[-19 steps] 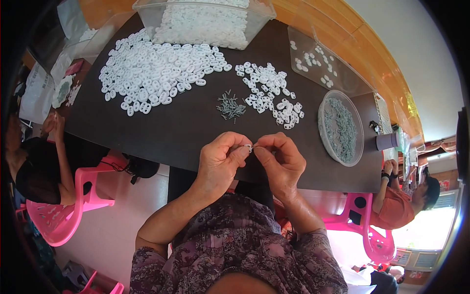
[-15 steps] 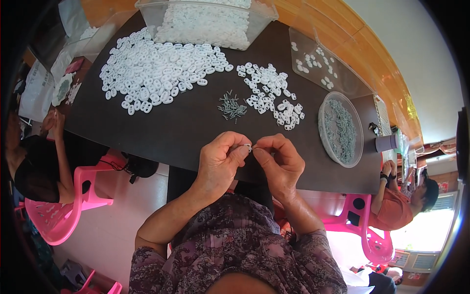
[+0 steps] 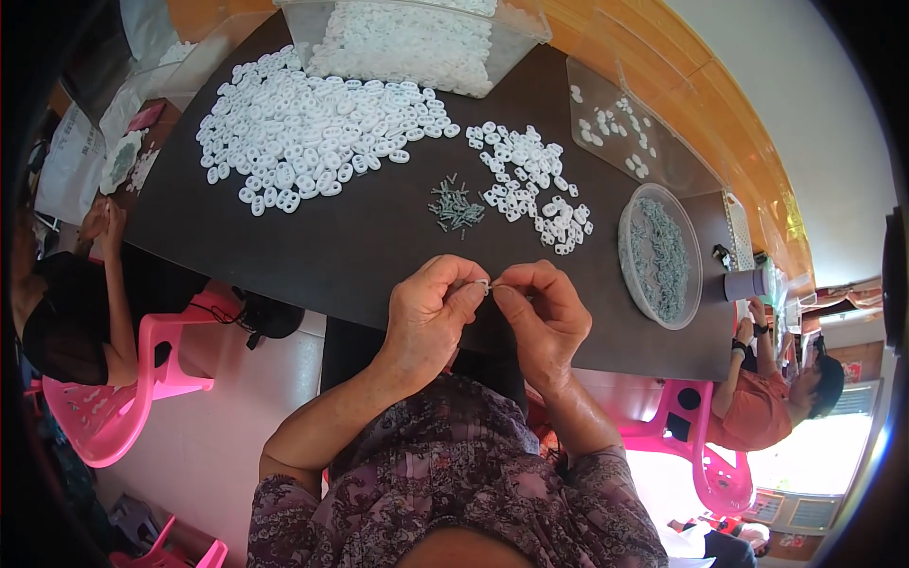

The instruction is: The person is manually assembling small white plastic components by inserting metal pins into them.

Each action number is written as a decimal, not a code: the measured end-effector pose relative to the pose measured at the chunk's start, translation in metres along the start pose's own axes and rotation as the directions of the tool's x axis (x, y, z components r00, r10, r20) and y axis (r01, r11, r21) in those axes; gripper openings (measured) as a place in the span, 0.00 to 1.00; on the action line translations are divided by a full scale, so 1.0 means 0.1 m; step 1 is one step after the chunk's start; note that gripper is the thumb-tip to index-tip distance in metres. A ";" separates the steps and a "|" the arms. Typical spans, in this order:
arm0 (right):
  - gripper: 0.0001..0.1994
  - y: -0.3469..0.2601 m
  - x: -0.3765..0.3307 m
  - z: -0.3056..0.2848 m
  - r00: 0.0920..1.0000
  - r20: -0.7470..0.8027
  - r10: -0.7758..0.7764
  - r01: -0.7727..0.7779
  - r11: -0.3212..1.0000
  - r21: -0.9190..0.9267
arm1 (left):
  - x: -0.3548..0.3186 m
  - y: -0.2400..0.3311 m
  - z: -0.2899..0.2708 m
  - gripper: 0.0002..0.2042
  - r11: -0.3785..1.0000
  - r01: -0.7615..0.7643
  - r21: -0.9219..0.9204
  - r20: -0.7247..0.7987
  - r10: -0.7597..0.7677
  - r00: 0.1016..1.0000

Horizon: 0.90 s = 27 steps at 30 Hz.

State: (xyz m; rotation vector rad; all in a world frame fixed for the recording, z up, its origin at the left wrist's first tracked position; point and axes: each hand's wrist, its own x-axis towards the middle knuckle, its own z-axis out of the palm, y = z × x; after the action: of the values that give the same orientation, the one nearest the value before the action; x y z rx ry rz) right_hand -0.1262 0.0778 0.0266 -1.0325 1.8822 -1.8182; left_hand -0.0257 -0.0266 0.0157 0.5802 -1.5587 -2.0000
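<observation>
Both my hands meet over the table's near edge. My left hand is closed, with a small white plastic piece pinched between thumb and forefinger. Right beside it, the thumb and forefinger of my right hand press together at the piece's side; whatever is between them is too small to make out. Beyond my hands lies a little heap of grey-green screws. To its right is a loose group of white pieces with holes. A much larger pile of white oval two-holed pieces spreads at the far left.
A round clear tub of grey-green screws stands at the right. At the back is a clear bin full of white pieces; a clear lid-like tray holds scattered ones. People sit at left and right on pink chairs.
The whole view has shifted slightly. My hands keep the same pinch, fingertips together at the white piece. The right-hand person's arm has moved toward the cup.
</observation>
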 end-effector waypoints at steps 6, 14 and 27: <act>0.07 0.00 0.00 0.04 1.000 -0.011 -0.024 0.024 1.000 -0.008 | -0.01 0.00 0.00 0.02 1.000 -0.016 0.012 -0.017 0.016 1.000; 0.07 0.05 0.00 0.03 0.995 0.006 -0.096 0.096 0.993 -0.072 | -0.02 -0.07 0.00 0.03 0.987 -0.122 0.104 -0.057 0.128 0.990; 0.08 0.08 -0.01 0.06 0.988 0.022 -0.150 0.152 0.984 -0.097 | -0.04 -0.11 0.02 0.03 0.973 -0.170 0.154 -0.086 0.185 0.979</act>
State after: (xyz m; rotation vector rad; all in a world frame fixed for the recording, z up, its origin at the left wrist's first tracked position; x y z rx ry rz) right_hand -0.1235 0.0731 0.0184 -1.2502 1.9498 -1.8081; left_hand -0.0255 -0.0208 0.0052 0.5664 -1.6442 -1.7099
